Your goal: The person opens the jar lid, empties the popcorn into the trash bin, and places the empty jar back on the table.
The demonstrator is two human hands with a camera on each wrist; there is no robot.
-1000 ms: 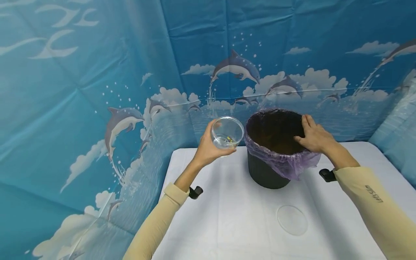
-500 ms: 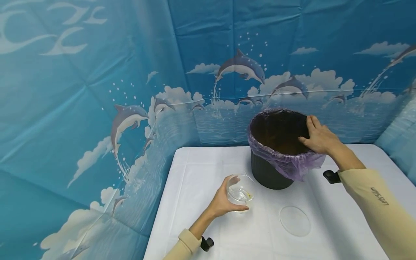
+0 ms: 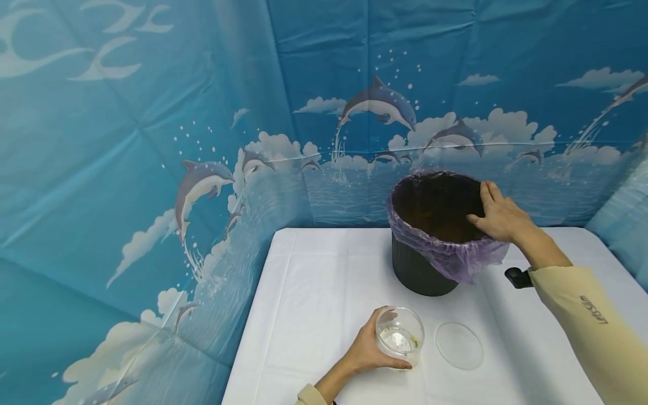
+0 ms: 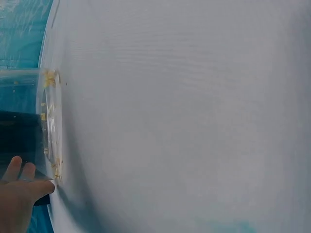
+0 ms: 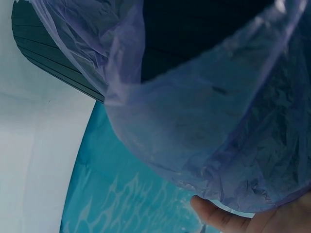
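Observation:
A clear round plastic container (image 3: 400,337) with small yellow marks low on its wall is in my left hand (image 3: 368,350), fingers and thumb curled round its side. In the left wrist view, the base of the container (image 4: 51,128) is right at the white tabletop. My right hand (image 3: 502,219) holds the right rim of a dark bin (image 3: 425,273), thumb on the inner side. A thin purple bag (image 3: 471,261) lines the bin and folds over its rim. In the right wrist view, a finger (image 5: 216,213) shows outside the bag's edge.
A flat clear round lid (image 3: 459,345) lies on the white table (image 3: 309,281), just right of the container. Blue curtains printed with dolphins (image 3: 379,107) stand behind and to the left. The bin stands near the table's back edge.
My left hand has brought the container from beside the bin's rim down and toward me, to the table left of the lid. My right hand has stayed on the bin's rim.

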